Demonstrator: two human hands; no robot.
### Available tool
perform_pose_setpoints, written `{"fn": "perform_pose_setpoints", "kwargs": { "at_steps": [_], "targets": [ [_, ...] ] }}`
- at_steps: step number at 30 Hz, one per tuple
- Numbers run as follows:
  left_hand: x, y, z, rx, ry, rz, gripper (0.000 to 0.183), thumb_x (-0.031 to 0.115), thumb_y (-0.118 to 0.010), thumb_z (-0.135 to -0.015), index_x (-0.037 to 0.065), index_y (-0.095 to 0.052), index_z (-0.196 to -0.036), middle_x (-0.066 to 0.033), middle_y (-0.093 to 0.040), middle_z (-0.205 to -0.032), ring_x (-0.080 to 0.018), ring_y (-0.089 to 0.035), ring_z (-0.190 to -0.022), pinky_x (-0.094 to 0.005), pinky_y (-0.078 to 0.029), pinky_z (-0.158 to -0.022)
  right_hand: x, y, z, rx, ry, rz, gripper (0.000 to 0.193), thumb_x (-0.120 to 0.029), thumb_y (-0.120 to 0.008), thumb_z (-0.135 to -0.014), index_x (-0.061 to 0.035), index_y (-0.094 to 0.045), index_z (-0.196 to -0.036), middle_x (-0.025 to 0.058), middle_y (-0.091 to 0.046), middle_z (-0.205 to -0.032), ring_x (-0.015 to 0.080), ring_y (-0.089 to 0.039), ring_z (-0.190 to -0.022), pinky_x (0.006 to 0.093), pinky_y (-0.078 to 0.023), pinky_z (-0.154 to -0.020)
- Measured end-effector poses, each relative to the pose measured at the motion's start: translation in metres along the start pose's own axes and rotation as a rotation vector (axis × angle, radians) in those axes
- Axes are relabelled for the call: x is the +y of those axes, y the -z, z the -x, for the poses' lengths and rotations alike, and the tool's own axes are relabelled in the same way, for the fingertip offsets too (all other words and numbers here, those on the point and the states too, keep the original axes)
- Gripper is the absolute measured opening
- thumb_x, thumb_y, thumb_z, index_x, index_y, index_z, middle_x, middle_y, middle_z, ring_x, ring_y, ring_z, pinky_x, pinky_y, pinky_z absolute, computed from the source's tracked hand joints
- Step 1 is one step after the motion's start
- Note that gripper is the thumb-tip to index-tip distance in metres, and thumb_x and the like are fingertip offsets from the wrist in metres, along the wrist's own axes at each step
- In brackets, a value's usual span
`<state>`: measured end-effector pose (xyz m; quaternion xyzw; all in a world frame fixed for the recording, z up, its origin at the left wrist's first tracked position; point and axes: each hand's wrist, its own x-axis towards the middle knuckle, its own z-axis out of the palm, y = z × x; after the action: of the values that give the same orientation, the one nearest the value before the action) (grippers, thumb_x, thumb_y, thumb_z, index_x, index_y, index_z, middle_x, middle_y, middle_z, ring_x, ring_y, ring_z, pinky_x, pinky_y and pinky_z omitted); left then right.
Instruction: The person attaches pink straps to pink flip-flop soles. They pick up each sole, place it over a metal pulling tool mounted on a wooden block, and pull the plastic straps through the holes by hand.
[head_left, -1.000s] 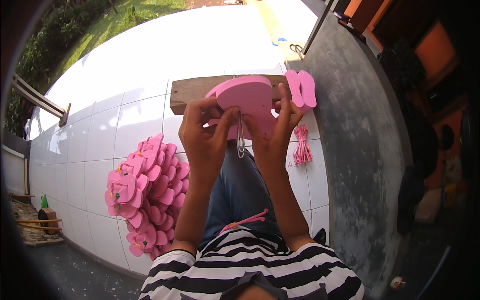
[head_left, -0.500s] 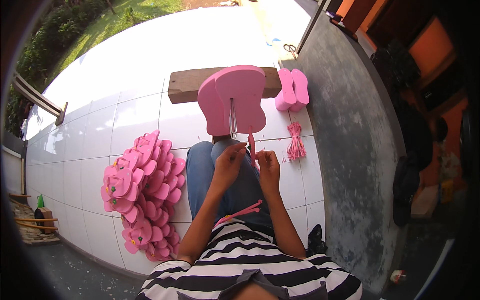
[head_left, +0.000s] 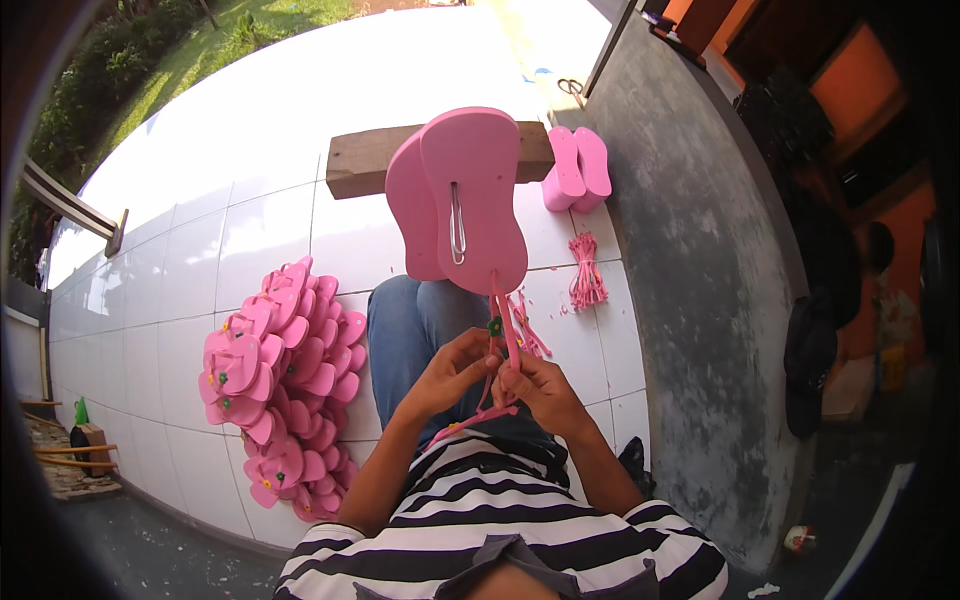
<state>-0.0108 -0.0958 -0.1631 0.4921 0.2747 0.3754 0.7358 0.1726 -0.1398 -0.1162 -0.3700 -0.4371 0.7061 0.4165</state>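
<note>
Two pink flip-flop soles stand against each other before me, the front sole [head_left: 470, 160] facing me. A bent metal wire tool [head_left: 458, 225] sticks out through its middle. From a point near the sole's lower end, a pink strap [head_left: 507, 315] with a green flower runs down toward me, pulled fairly straight. My right hand [head_left: 545, 395] pinches this strap. Beside it, my left hand [head_left: 450, 375] has its fingertips closed on the strap's other branch, just below the flower. Another pink strap [head_left: 455, 430] lies on my lap, partly hidden by the hands.
A wooden beam [head_left: 360, 160] lies behind the soles. To the left is a large heap of pink flip-flops [head_left: 300, 370]. On the right are stacked pink soles [head_left: 563, 170], a tied bundle of straps [head_left: 588, 272] and, farther off, scissors [head_left: 571, 88]. A grey wall [head_left: 680, 270] bounds the right side.
Both hands have come down toward my body, the right one most, drawing the strap out longer. The front sole has tilted, its lower end now nearer me.
</note>
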Motion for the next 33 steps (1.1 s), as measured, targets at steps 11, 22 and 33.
{"fn": "perform_pose_setpoints", "kwargs": {
  "at_steps": [11, 22, 33],
  "targets": [
    [0.069, 0.043, 0.05, 0.594, -0.28, -0.813, 0.021, 0.003, -0.073, -0.085, -0.001, -0.071, -0.106, -0.0079, -0.072, -0.086, -0.0089, -0.064, -0.074, -0.022, -0.049, -0.068, -0.019, 0.054, 0.015, 0.577, 0.055, 0.581, 0.025, -0.025, -0.068, -0.095, 0.0002, -0.069, -0.097, 0.0051, -0.069, -0.084, 0.0125, -0.058, -0.077, 0.0284, -0.046, -0.072],
    [0.063, 0.009, -0.011, 0.086, -0.458, -0.208, 0.009, 0.007, -0.076, -0.083, 0.0, -0.071, -0.087, -0.0113, -0.066, -0.095, -0.0167, -0.065, -0.083, -0.0265, -0.053, -0.071, -0.052, -0.013, -0.031, 0.157, 0.606, 0.522, 0.028, -0.019, -0.069, -0.092, 0.0, -0.067, -0.113, 0.0126, -0.067, -0.115, 0.0286, -0.061, -0.112, 0.0408, -0.046, -0.098],
    [0.057, 0.017, -0.021, 0.069, -0.367, 0.255, 0.019, 0.017, -0.071, -0.091, -0.002, -0.068, -0.087, -0.0089, -0.061, -0.092, -0.0107, -0.057, -0.06, -0.0198, -0.043, -0.049, -0.044, -0.017, -0.075, -0.024, 0.591, 0.097, 0.022, -0.002, -0.075, -0.083, 0.0003, -0.07, -0.105, 0.0101, -0.073, -0.099, 0.0185, -0.068, -0.096, 0.0324, -0.053, -0.09]
  ]
}}
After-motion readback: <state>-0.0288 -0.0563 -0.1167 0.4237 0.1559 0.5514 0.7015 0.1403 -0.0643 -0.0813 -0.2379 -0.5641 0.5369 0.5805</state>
